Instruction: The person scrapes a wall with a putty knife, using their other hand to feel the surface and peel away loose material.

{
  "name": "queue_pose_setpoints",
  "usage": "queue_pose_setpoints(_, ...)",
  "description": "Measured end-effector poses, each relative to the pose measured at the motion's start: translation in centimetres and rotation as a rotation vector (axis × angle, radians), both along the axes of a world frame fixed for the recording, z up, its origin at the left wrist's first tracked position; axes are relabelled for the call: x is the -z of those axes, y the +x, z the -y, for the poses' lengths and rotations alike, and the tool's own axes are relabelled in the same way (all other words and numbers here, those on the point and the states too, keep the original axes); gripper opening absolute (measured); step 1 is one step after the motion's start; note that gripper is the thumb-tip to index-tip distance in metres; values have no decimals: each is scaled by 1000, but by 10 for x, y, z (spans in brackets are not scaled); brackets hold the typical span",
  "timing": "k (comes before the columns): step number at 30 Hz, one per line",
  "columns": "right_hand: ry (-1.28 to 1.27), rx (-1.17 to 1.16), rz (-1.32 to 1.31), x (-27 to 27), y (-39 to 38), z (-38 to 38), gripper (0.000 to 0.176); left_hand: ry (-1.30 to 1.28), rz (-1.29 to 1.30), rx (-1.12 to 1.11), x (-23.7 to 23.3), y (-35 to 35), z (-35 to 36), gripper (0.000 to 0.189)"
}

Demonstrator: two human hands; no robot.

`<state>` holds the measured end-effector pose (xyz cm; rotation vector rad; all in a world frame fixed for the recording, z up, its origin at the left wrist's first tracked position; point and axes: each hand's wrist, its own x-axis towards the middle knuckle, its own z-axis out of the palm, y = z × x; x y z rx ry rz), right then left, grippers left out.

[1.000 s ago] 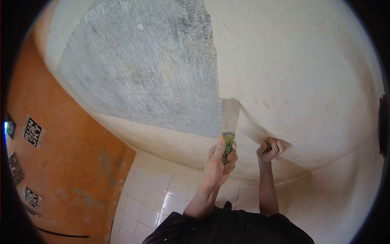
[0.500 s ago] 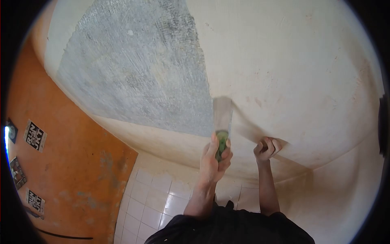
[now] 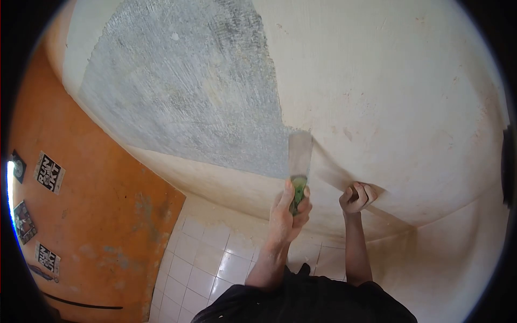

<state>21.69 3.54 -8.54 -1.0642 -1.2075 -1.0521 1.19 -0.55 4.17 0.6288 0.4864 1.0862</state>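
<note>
I am looking up at a ceiling. My left hand [image 3: 289, 212] grips the green handle of a metal scraper [image 3: 299, 161], whose flat blade lies against the ceiling at the edge between the bare grey patch [image 3: 188, 91] and the cream paint layer [image 3: 388, 97]. My right hand [image 3: 356, 197] is closed on a loose flap of the peeling cream layer [image 3: 334, 173], just right of the blade. Both forearms reach up from my black sleeves.
An orange wall [image 3: 102, 226] with black-and-white posters [image 3: 47, 172] runs down the left. White wall tiles [image 3: 210, 264] sit below the ceiling edge. A cream wall [image 3: 452, 258] closes in on the right.
The scraper drifted a little left and up against the ceiling edge, then shifted slightly back right. My right hand has stayed on the paint flap.
</note>
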Motion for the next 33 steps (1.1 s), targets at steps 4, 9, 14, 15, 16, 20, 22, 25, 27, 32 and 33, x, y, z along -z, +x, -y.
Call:
queue_pose_setpoints(4,3,7,11,-1,0,2,21,29,-23,-23,-9,1,1,46)
queue_pose_setpoints(9,6,-1,10,0,1,0,22,31,-17,-16,-16,1,-1,46)
queue_pose_setpoints(14,7,9,24,-3,2,1,23,27,-15,-23,-7,3,1,46)
queue_pose_setpoints(15,11,9,28,-2,2,-1,23,-4,-5,-12,-4,1,1,46)
queue_pose_setpoints(16,3,5,31,0,1,1,23,-6,-8,-15,-8,1,2,46)
queue_pose_setpoints(20,12,-2,30,-2,0,2,24,9,-42,-25,-8,-2,4,45)
queue_pose_setpoints(22,19,-10,30,-3,0,1,24,-10,-44,-11,-10,-1,2,45)
queue_pose_setpoints(25,8,-16,7,1,-1,2,24,19,-41,-35,-18,-1,2,43)
queue_pose_setpoints(27,5,-17,23,-3,0,3,24,6,-53,-37,-11,-1,3,43)
queue_pose_setpoints(32,9,-20,20,2,-1,3,23,18,-70,-36,-16,-4,1,44)
queue_pose_setpoints(33,16,-23,26,2,0,3,22,52,-100,-38,-19,-4,0,44)
